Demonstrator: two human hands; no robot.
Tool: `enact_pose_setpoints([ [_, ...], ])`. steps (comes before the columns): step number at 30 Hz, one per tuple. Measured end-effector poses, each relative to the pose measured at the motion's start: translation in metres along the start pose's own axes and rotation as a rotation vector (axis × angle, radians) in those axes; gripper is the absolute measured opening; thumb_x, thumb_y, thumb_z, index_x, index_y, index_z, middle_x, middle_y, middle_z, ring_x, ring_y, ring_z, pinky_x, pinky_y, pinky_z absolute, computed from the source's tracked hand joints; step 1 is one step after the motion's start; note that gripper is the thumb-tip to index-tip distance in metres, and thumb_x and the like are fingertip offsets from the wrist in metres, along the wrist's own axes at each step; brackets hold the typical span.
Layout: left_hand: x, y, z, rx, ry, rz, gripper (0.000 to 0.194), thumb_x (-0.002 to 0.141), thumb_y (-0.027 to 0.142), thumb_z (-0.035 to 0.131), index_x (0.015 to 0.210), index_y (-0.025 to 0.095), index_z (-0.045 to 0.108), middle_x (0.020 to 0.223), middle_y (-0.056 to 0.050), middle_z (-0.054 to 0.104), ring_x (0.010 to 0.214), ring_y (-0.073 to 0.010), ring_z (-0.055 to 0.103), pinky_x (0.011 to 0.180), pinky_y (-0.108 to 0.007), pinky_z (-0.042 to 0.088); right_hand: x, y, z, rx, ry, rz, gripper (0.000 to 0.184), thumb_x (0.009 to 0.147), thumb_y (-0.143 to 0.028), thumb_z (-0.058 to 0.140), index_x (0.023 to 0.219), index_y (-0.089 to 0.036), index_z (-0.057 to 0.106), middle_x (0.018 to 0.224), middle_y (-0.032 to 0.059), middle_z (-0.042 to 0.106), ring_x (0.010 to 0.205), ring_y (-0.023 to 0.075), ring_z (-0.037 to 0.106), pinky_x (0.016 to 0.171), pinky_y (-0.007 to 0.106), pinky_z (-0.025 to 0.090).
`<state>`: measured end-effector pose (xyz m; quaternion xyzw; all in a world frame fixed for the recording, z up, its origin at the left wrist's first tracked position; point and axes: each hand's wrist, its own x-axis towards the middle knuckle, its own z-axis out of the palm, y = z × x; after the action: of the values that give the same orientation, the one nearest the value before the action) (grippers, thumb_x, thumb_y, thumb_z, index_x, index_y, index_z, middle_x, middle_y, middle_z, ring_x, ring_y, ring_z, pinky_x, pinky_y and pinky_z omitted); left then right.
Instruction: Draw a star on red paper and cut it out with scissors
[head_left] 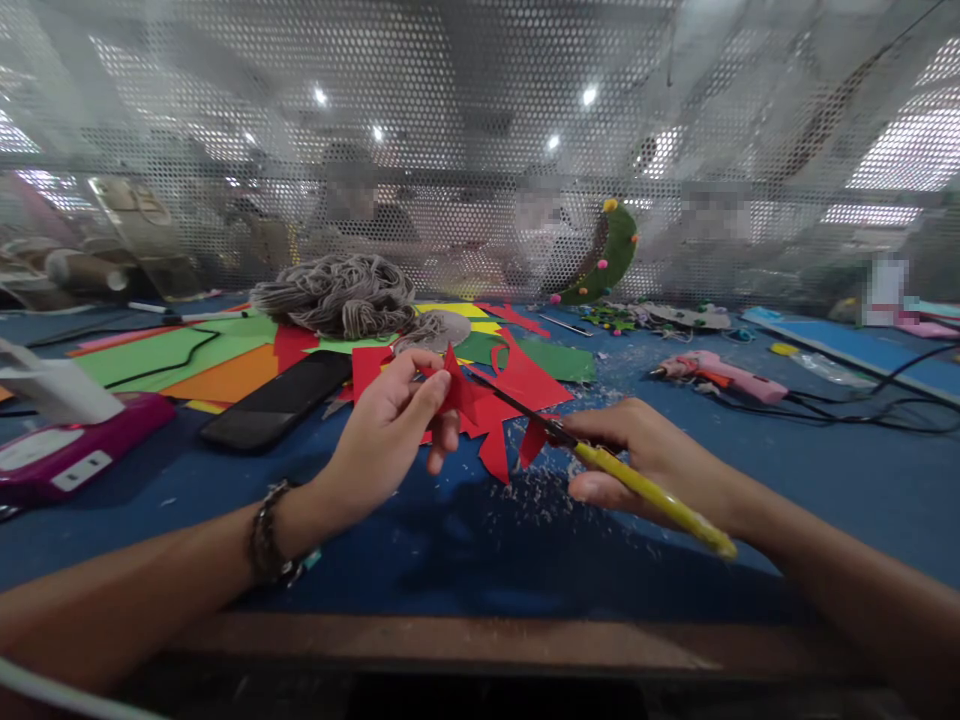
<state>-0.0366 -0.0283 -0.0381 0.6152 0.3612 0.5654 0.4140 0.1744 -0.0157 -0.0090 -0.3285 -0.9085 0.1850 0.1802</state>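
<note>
Between thumb and fingers, my left hand (401, 415) pinches a small red paper piece (463, 396). My right hand (637, 455) grips scissors with a yellow handle (652, 500); their dark blades point left toward the red piece. Whether the blades touch the paper I cannot tell. Beneath and behind lie red paper scraps (529, 375) with cut, pointed edges, overlapping a dark green sheet (574, 360). Small pale shreds are scattered on the blue tabletop (480, 560) below the scissors. A dark bracelet circles my left wrist.
A black phone (281, 400) and a purple power strip (112, 440) with a white plug lie left. Grey yarn (337, 295) sits on coloured sheets. Rightward is a pink glue gun (727, 375) with cables. A green crescent (607, 260) with pompoms stands against a perforated screen (465, 130); people show behind it.
</note>
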Motion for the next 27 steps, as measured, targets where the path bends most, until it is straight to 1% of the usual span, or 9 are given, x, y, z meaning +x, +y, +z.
enact_pose_setpoints([
  [4,0.001,0.002,0.001,0.022,-0.005,-0.006,0.008,0.083,0.025,0.04,0.078,0.02,0.037,0.041,0.011,0.052,0.027,-0.0023,0.043,0.027,-0.01,0.028,0.0,0.001,0.001,-0.023,0.027,-0.028,0.059,0.071,-0.07,0.034,0.056,-0.014,0.042,0.049,-0.0057,0.026,0.046,0.0049,0.019,0.04,0.019,0.017],
  [8,0.001,0.002,0.001,0.049,-0.004,-0.01,0.006,0.084,0.024,0.038,0.08,0.02,0.036,0.042,0.011,0.052,0.027,-0.0021,0.043,0.028,-0.01,0.028,0.001,0.002,0.001,0.005,0.003,-0.046,0.055,0.076,-0.066,0.032,0.053,-0.016,0.036,0.05,-0.0057,0.025,0.045,0.0046,0.02,0.039,0.019,0.017],
  [12,0.001,0.001,0.001,0.078,-0.024,-0.012,0.007,0.083,0.024,0.038,0.079,0.02,0.035,0.042,0.011,0.051,0.027,-0.0028,0.042,0.029,-0.012,0.026,0.001,0.006,0.002,0.062,-0.007,-0.019,0.053,0.078,-0.064,0.031,0.054,-0.017,0.033,0.048,-0.0053,0.029,0.043,0.0044,0.025,0.039,0.018,0.019],
  [15,0.001,0.0,0.001,0.086,-0.014,0.001,0.007,0.083,0.024,0.038,0.079,0.02,0.035,0.043,0.01,0.051,0.028,-0.0036,0.042,0.03,-0.013,0.028,0.001,0.009,0.003,0.066,0.02,0.021,0.054,0.078,-0.065,0.027,0.054,-0.017,0.033,0.047,-0.0042,0.034,0.042,0.0051,0.031,0.04,0.019,0.022],
  [17,0.003,-0.001,0.0,0.093,0.008,0.013,0.006,0.083,0.024,0.038,0.078,0.02,0.035,0.045,0.009,0.052,0.03,-0.0047,0.044,0.032,-0.015,0.031,0.001,0.01,0.003,0.044,0.046,0.061,0.055,0.077,-0.066,0.025,0.053,-0.017,0.032,0.046,-0.0038,0.034,0.042,0.0055,0.031,0.04,0.019,0.022],
  [20,0.005,-0.004,-0.001,0.116,0.053,0.028,0.005,0.081,0.023,0.039,0.077,0.019,0.038,0.05,0.007,0.053,0.038,-0.0068,0.05,0.043,-0.018,0.04,0.003,0.013,0.001,0.012,0.077,0.103,0.052,0.077,-0.064,0.027,0.054,-0.018,0.032,0.048,-0.0033,0.035,0.043,0.006,0.031,0.041,0.02,0.022],
  [21,0.006,-0.005,-0.001,0.133,0.074,0.037,0.005,0.08,0.023,0.041,0.076,0.019,0.04,0.051,0.007,0.052,0.042,-0.0069,0.05,0.046,-0.018,0.041,0.003,0.014,0.001,-0.001,0.084,0.115,0.05,0.078,-0.062,0.028,0.055,-0.018,0.033,0.049,-0.0031,0.036,0.043,0.0062,0.032,0.041,0.02,0.022],
  [23,0.008,-0.007,-0.002,0.175,0.111,0.064,0.006,0.077,0.023,0.045,0.074,0.018,0.045,0.052,0.007,0.048,0.046,-0.0064,0.047,0.048,-0.017,0.039,0.005,0.017,-0.001,-0.034,0.086,0.142,0.047,0.079,-0.059,0.03,0.057,-0.018,0.034,0.052,-0.0029,0.037,0.045,0.0066,0.033,0.043,0.02,0.023],
  [27,0.009,-0.009,-0.004,0.236,0.136,0.063,0.017,0.076,0.027,0.048,0.062,0.016,0.05,0.054,0.006,0.042,0.048,-0.0059,0.037,0.045,-0.016,0.033,0.007,0.02,-0.001,-0.125,0.073,0.217,0.046,0.078,-0.059,0.034,0.058,-0.018,0.033,0.053,-0.0033,0.036,0.047,0.0074,0.031,0.044,0.021,0.021],
])
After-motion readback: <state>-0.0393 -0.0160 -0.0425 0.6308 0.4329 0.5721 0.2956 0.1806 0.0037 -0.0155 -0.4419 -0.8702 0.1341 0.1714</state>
